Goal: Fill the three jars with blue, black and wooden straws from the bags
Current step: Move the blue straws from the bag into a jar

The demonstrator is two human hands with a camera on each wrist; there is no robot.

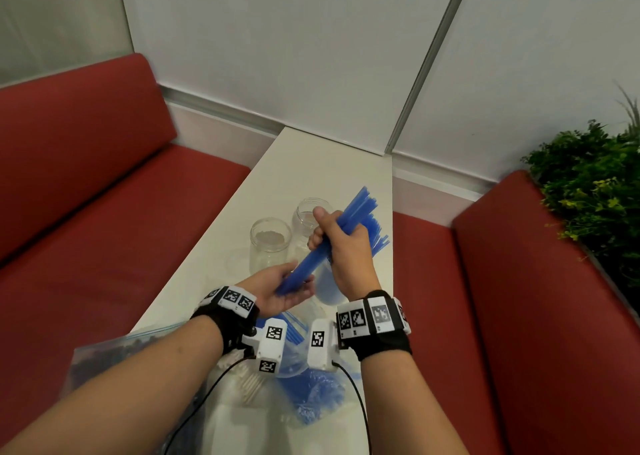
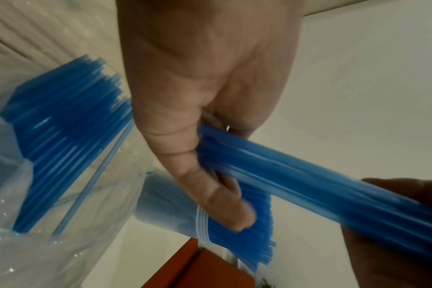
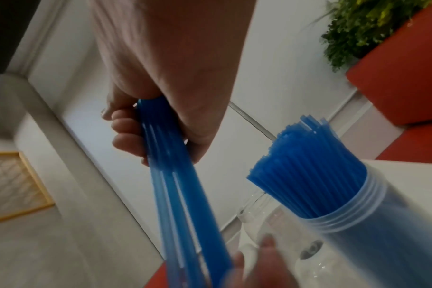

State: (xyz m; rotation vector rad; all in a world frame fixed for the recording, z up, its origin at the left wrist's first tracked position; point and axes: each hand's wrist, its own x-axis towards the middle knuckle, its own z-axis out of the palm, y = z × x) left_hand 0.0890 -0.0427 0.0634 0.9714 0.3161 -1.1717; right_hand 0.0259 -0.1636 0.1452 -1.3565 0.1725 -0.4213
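- Well left of the fingers, a clear zip bag of dark straws (image 1: 114,357) lies on the white table (image 1: 311,163); its contents blur, so black is likely but not certain.
- Left hand (image 1: 282,291): palm up, fingers loosely cupped under the lower ends of a loose bundle of thin blue plastic straws (image 1: 341,227), seemingly squaring them rather than gripping.
- Just below those fingers, a clear zip bag of blue straws (image 2: 59,140) lies open, with pale wooden straws (image 1: 247,382) in a bag beside it.
- Beyond the left fingertips stand two empty clear glass jars (image 1: 270,246), close together.
- Right hand (image 1: 343,246): fingers wrapped tight round the middle of the bundle, thumb up, the tops fanning out above the fist.
- Right beside and below this fist stands a frosted jar already packed with blue straws (image 3: 333,194).
- Risks: that jar looks nearly full, so forcing the bundle in could bend straws or tip it, as it stands near the table's right edge.
- The splayed tops suggest an uneven hold; loosening it over the mouth could let strays slide past the rim onto the table or the red bench (image 1: 485,316).
- A misaimed drop into an empty jar would mix colours.
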